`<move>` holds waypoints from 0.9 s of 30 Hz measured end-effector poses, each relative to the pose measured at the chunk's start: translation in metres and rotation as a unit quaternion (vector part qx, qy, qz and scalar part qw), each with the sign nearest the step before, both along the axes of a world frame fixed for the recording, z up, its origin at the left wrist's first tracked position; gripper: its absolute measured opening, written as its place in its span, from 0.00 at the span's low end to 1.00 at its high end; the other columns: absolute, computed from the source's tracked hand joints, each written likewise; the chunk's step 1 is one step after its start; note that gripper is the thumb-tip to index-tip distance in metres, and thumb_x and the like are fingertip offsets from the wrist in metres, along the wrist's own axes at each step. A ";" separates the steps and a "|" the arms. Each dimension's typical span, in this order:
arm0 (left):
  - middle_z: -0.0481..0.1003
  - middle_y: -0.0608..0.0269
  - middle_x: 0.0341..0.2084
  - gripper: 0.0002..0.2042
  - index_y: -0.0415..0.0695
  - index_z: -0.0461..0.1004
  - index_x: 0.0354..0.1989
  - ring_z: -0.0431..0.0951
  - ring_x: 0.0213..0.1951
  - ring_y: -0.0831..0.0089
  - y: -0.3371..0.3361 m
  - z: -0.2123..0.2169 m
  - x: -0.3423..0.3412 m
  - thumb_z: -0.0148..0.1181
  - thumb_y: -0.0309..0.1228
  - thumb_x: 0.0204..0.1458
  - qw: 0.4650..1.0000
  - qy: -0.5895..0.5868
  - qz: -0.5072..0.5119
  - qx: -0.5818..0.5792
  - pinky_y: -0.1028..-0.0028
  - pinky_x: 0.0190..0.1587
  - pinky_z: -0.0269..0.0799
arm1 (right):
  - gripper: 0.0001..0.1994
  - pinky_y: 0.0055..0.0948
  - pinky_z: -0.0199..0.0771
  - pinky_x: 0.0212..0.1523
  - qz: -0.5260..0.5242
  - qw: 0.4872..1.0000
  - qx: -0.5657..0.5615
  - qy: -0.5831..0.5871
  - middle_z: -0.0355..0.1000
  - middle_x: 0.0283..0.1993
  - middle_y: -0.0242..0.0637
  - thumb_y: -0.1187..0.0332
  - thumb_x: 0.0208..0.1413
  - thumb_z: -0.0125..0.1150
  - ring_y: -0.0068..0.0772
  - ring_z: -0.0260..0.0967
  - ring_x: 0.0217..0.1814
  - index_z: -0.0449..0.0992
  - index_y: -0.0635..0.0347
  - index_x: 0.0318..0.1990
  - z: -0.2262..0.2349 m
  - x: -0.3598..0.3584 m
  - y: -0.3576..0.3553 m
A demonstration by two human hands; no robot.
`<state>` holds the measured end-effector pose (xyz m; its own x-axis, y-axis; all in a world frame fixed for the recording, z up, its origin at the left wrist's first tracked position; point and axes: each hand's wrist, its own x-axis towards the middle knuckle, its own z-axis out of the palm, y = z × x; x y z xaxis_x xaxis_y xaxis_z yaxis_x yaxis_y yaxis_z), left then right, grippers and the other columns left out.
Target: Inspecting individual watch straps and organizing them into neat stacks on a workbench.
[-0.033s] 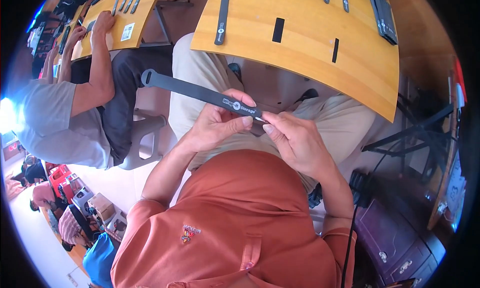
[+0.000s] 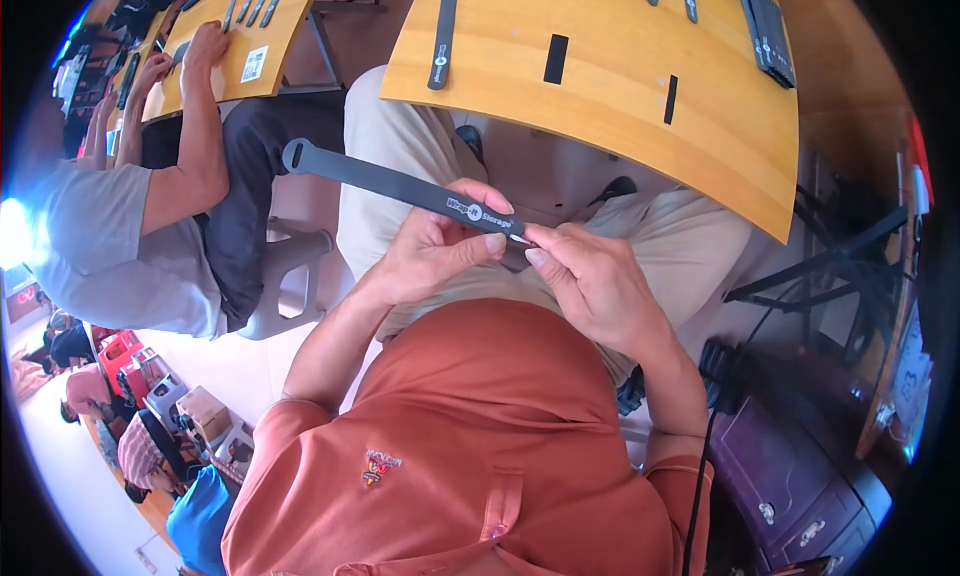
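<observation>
I hold a long dark grey strap (image 2: pixel 390 184) over my lap, just below the edge of a wooden table (image 2: pixel 620 126). The strap has a rounded, slotted end (image 2: pixel 295 156) pointing up and to the left, and white print near my fingers. My left hand (image 2: pixel 435 251) grips it from below, with the thumb on top. My right hand (image 2: pixel 590 276) pinches the strap's near end between thumb and forefinger, fingertip to fingertip with the left hand.
On the table lie another dark strap (image 2: pixel 443 31), two small black pieces (image 2: pixel 556 59) and a stack of straps (image 2: pixel 768 26). A person in a grey shirt (image 2: pixel 110 236) works at the table to my left, seated on a grey plastic chair (image 2: pixel 290 276). A dark cabinet (image 2: pixel 800 476) stands at lower right.
</observation>
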<state>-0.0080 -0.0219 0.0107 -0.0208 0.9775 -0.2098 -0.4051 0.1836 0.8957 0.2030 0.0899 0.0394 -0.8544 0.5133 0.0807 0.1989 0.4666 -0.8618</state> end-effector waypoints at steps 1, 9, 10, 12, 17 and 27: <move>0.77 0.67 0.42 0.15 0.40 0.71 0.56 0.77 0.42 0.83 0.000 0.001 0.001 0.64 0.23 0.63 1.000 0.005 0.000 -0.004 0.79 0.45 0.78 | 0.12 0.46 0.72 0.31 0.002 1.000 0.004 -0.004 0.74 0.33 0.48 0.69 0.66 0.59 0.55 0.74 0.31 0.78 0.66 0.52 -0.001 0.000 0.001; 0.77 0.67 0.43 0.15 0.40 0.71 0.57 0.77 0.43 0.83 0.000 -0.004 0.003 0.62 0.22 0.63 1.000 0.023 0.000 -0.007 0.80 0.46 0.75 | 0.11 0.46 0.72 0.33 0.012 0.999 -0.041 -0.022 0.75 0.34 0.48 0.67 0.68 0.56 0.57 0.74 0.33 0.79 0.64 0.49 -0.002 -0.001 0.005; 0.77 0.67 0.43 0.15 0.40 0.71 0.57 0.77 0.43 0.83 0.000 -0.004 0.004 0.62 0.22 0.63 1.000 0.027 -0.001 -0.004 0.80 0.46 0.76 | 0.11 0.46 0.72 0.33 0.012 0.998 -0.053 -0.021 0.76 0.35 0.49 0.67 0.68 0.56 0.57 0.75 0.34 0.79 0.64 0.48 -0.003 -0.001 0.005; 0.77 0.67 0.44 0.15 0.40 0.71 0.57 0.77 0.43 0.83 0.000 -0.006 0.003 0.62 0.21 0.63 0.999 0.032 -0.003 -0.002 0.80 0.47 0.76 | 0.10 0.46 0.72 0.33 0.012 0.998 -0.063 -0.022 0.76 0.35 0.50 0.68 0.68 0.56 0.57 0.75 0.34 0.80 0.64 0.47 -0.002 -0.001 0.005; 0.78 0.66 0.45 0.16 0.39 0.71 0.58 0.78 0.44 0.82 -0.001 -0.006 0.005 0.62 0.22 0.63 0.999 0.036 -0.006 -0.010 0.79 0.48 0.76 | 0.09 0.47 0.72 0.33 0.011 0.997 -0.072 -0.021 0.77 0.34 0.51 0.68 0.67 0.56 0.58 0.75 0.34 0.80 0.64 0.45 -0.005 0.000 0.006; 0.76 0.64 0.44 0.15 0.38 0.70 0.58 0.78 0.45 0.80 -0.002 -0.012 0.007 0.60 0.22 0.65 0.999 0.037 0.001 -0.022 0.77 0.50 0.77 | 0.08 0.48 0.74 0.33 -0.024 0.999 -0.010 -0.025 0.78 0.35 0.49 0.69 0.65 0.58 0.58 0.76 0.34 0.80 0.62 0.45 -0.012 -0.003 -0.002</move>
<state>-0.0014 -0.0242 -0.0012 -0.0396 0.9671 -0.2513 -0.3379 0.2237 0.9142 0.2002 0.0884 0.0277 -0.8309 0.5557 0.0268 0.2647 0.4373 -0.8595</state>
